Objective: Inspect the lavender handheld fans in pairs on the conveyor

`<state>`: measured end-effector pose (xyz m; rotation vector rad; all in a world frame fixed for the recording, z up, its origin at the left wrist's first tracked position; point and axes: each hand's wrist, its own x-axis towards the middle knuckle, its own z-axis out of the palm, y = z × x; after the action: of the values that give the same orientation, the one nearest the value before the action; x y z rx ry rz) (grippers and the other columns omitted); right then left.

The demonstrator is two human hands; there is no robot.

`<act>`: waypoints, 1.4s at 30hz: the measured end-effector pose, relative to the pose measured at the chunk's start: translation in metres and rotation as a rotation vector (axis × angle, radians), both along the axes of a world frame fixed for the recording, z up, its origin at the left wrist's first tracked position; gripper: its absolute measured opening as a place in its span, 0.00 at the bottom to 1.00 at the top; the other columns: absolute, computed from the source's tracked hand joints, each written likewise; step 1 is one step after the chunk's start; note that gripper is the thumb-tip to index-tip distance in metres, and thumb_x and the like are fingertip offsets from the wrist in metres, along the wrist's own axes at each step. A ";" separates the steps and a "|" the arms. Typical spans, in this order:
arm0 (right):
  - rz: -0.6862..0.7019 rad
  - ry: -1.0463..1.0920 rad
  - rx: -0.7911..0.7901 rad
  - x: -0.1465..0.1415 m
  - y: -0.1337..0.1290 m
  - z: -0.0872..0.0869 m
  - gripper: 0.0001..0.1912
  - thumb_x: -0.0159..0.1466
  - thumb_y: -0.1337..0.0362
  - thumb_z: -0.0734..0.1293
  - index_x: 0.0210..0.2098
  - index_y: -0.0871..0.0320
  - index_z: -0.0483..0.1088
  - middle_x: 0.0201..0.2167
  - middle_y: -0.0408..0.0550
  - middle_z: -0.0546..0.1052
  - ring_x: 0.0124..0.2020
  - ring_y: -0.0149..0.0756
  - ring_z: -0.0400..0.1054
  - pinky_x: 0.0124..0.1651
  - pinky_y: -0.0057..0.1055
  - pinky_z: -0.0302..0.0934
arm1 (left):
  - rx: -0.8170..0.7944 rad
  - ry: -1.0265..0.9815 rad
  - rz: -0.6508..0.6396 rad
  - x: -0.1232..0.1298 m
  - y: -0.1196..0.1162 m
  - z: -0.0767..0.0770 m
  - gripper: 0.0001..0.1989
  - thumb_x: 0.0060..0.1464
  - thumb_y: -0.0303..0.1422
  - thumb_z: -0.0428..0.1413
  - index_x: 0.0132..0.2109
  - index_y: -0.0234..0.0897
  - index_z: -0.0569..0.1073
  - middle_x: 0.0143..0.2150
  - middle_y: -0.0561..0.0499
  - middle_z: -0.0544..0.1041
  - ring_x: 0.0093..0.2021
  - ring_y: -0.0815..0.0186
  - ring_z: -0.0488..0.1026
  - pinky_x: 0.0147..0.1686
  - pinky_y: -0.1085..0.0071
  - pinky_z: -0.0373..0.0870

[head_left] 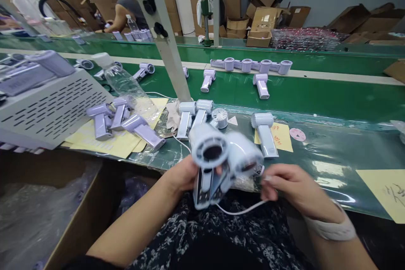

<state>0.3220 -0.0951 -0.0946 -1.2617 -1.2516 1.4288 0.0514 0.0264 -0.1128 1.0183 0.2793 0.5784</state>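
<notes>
Your left hand (182,174) grips two pale-blue handheld fans (242,149) over your lap (171,236), likely steadying them, while your right hand (292,185), fingers curled, seems to pinch the white cable (236,214), probably controlling its slack.

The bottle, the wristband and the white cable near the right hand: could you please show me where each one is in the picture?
Bottle (128,85): head view, middle of its clear body.
Wristband (336,229): head view, on its white strap.
Cable (235,214): head view, lowest part of its curve.
</notes>
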 end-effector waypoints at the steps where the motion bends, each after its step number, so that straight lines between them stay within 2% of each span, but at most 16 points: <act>1: 0.048 -0.130 -0.008 -0.012 0.006 -0.002 0.17 0.66 0.51 0.71 0.27 0.56 0.77 0.19 0.44 0.76 0.24 0.38 0.73 0.32 0.35 0.70 | -0.022 -0.038 0.076 -0.001 0.000 -0.002 0.32 0.42 0.63 0.66 0.37 0.37 0.81 0.39 0.45 0.84 0.42 0.53 0.84 0.47 0.60 0.81; 3: 0.049 -0.361 0.027 -0.033 0.018 -0.007 0.16 0.68 0.54 0.68 0.28 0.55 0.76 0.24 0.45 0.79 0.28 0.38 0.74 0.35 0.34 0.69 | -0.064 -0.103 0.201 -0.002 0.001 0.001 0.32 0.44 0.65 0.64 0.36 0.38 0.80 0.42 0.44 0.84 0.49 0.49 0.83 0.52 0.55 0.79; 6: -0.146 -0.504 0.164 -0.048 0.030 -0.011 0.16 0.69 0.53 0.64 0.30 0.54 0.76 0.41 0.52 0.83 0.42 0.46 0.76 0.43 0.39 0.70 | -0.049 -0.132 0.359 -0.005 0.001 0.019 0.33 0.43 0.65 0.64 0.35 0.38 0.78 0.45 0.43 0.84 0.59 0.43 0.78 0.56 0.49 0.77; 9: -0.417 -0.605 0.221 -0.032 0.038 -0.010 0.17 0.68 0.50 0.62 0.34 0.54 0.75 0.59 0.57 0.77 0.58 0.55 0.70 0.57 0.51 0.64 | 0.019 -0.153 0.501 -0.014 -0.001 0.040 0.33 0.43 0.66 0.63 0.35 0.39 0.77 0.43 0.45 0.84 0.62 0.41 0.75 0.56 0.49 0.78; 12: -0.630 -0.741 0.187 -0.001 0.055 -0.009 0.15 0.63 0.51 0.64 0.29 0.54 0.73 0.59 0.61 0.75 0.65 0.62 0.61 0.63 0.59 0.55 | 0.029 -0.169 0.517 -0.023 -0.004 0.043 0.33 0.41 0.66 0.65 0.34 0.39 0.76 0.41 0.45 0.84 0.59 0.41 0.77 0.54 0.48 0.78; 14: -0.564 -0.727 0.152 0.009 0.071 -0.012 0.14 0.60 0.52 0.65 0.25 0.54 0.71 0.50 0.62 0.78 0.61 0.64 0.65 0.61 0.59 0.58 | -0.008 -0.162 0.467 -0.023 -0.008 0.032 0.33 0.41 0.66 0.65 0.33 0.38 0.76 0.42 0.43 0.84 0.57 0.42 0.78 0.54 0.48 0.78; 17: -0.472 -0.673 0.157 -0.007 0.090 -0.022 0.16 0.61 0.51 0.63 0.26 0.54 0.72 0.42 0.59 0.79 0.53 0.61 0.72 0.57 0.56 0.62 | -0.080 -0.129 0.412 -0.012 -0.016 0.005 0.33 0.44 0.66 0.63 0.34 0.38 0.76 0.43 0.43 0.84 0.55 0.44 0.79 0.55 0.50 0.78; 19: -0.438 -0.645 0.183 -0.027 0.095 -0.028 0.17 0.64 0.50 0.61 0.29 0.54 0.73 0.44 0.58 0.80 0.57 0.60 0.70 0.58 0.54 0.62 | -0.098 -0.120 0.455 -0.001 -0.020 -0.010 0.33 0.44 0.65 0.63 0.34 0.37 0.76 0.42 0.43 0.84 0.54 0.45 0.80 0.54 0.52 0.78; 21: -0.401 -0.625 0.202 -0.045 0.090 -0.027 0.17 0.66 0.50 0.61 0.30 0.53 0.72 0.47 0.57 0.81 0.63 0.58 0.66 0.61 0.52 0.61 | -0.089 -0.114 0.546 0.006 -0.021 -0.014 0.33 0.42 0.65 0.65 0.35 0.37 0.77 0.40 0.44 0.84 0.53 0.46 0.80 0.54 0.54 0.78; 23: -0.455 -0.636 0.246 -0.057 0.077 -0.016 0.16 0.67 0.50 0.62 0.32 0.53 0.73 0.52 0.57 0.79 0.66 0.57 0.62 0.62 0.52 0.59 | -0.075 -0.112 0.630 0.008 -0.019 -0.006 0.32 0.42 0.63 0.66 0.36 0.37 0.78 0.40 0.44 0.84 0.54 0.47 0.80 0.54 0.55 0.78; 25: -0.515 -0.607 0.306 -0.066 0.059 0.001 0.16 0.68 0.50 0.63 0.32 0.53 0.74 0.47 0.56 0.81 0.58 0.55 0.69 0.58 0.49 0.61 | -0.075 -0.146 0.657 0.007 -0.014 0.010 0.33 0.41 0.63 0.66 0.38 0.37 0.80 0.39 0.45 0.84 0.54 0.46 0.79 0.54 0.54 0.78; 27: -0.331 -0.498 0.292 -0.076 0.042 0.019 0.16 0.69 0.52 0.64 0.32 0.53 0.74 0.31 0.49 0.81 0.39 0.46 0.75 0.47 0.40 0.65 | -0.092 -0.229 0.627 0.007 -0.011 0.028 0.35 0.38 0.66 0.65 0.37 0.38 0.79 0.40 0.45 0.83 0.55 0.43 0.79 0.53 0.52 0.78; 28: -0.173 -0.433 0.258 -0.082 0.036 0.026 0.16 0.70 0.53 0.64 0.30 0.53 0.73 0.23 0.44 0.78 0.30 0.41 0.72 0.40 0.36 0.64 | -0.110 -0.277 0.607 0.008 -0.010 0.036 0.36 0.37 0.68 0.65 0.35 0.39 0.78 0.41 0.45 0.83 0.55 0.43 0.79 0.52 0.51 0.79; 30: 0.073 -0.342 0.196 -0.097 0.029 0.034 0.16 0.70 0.57 0.64 0.26 0.54 0.70 0.16 0.40 0.72 0.21 0.35 0.67 0.32 0.31 0.59 | -0.152 -0.359 0.577 0.012 -0.010 0.048 0.36 0.35 0.70 0.64 0.30 0.40 0.75 0.42 0.45 0.83 0.54 0.42 0.79 0.49 0.49 0.79; 38: 0.080 -0.138 0.286 -0.132 0.026 0.022 0.19 0.71 0.59 0.64 0.23 0.55 0.67 0.16 0.39 0.71 0.20 0.30 0.63 0.28 0.28 0.55 | -0.171 -0.409 0.661 0.012 -0.012 0.057 0.34 0.37 0.66 0.66 0.28 0.38 0.73 0.47 0.46 0.83 0.44 0.53 0.81 0.40 0.60 0.80; 42: 0.037 -0.095 0.300 -0.136 0.023 0.016 0.21 0.73 0.53 0.64 0.25 0.55 0.68 0.16 0.39 0.70 0.20 0.30 0.63 0.27 0.27 0.56 | -0.187 -0.396 0.662 0.006 -0.013 0.056 0.36 0.33 0.68 0.66 0.27 0.37 0.72 0.43 0.45 0.84 0.45 0.50 0.81 0.42 0.57 0.80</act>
<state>0.1859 -0.0719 -0.0789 -1.1157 -1.4979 1.1639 0.0578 0.0129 -0.0566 0.5961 0.3100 1.3095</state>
